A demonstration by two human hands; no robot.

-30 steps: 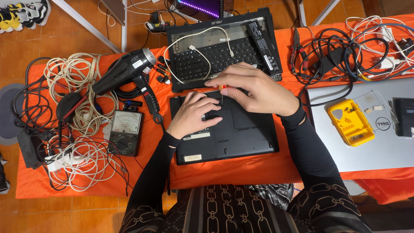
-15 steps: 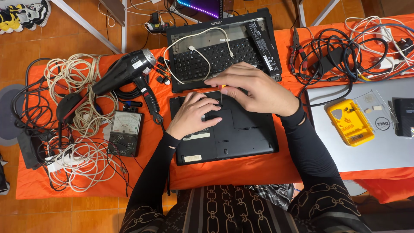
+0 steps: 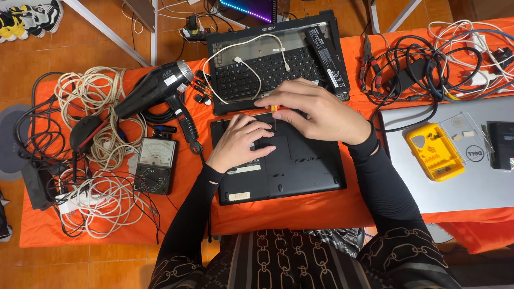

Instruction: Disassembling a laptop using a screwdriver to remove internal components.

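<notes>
A black laptop (image 3: 300, 171) lies upside down on the orange-covered table. My left hand (image 3: 241, 142) rests flat on its bottom panel near the top left corner. My right hand (image 3: 316, 109) is closed around a small screwdriver (image 3: 275, 109) with a red and yellow handle, its tip pointing down at the laptop's top edge between my two hands. Just beyond lies an opened black laptop keyboard deck (image 3: 267, 69) with a white cable (image 3: 235, 59) draped over it and a long black battery (image 3: 327, 51) at its right.
A black hair dryer (image 3: 155, 88), a multimeter (image 3: 155, 163) and coiled white cables (image 3: 91, 107) lie to the left. Tangled black cables (image 3: 412, 69) sit at the right, above a silver laptop (image 3: 471, 182) with a yellow bit case (image 3: 433, 152) on it.
</notes>
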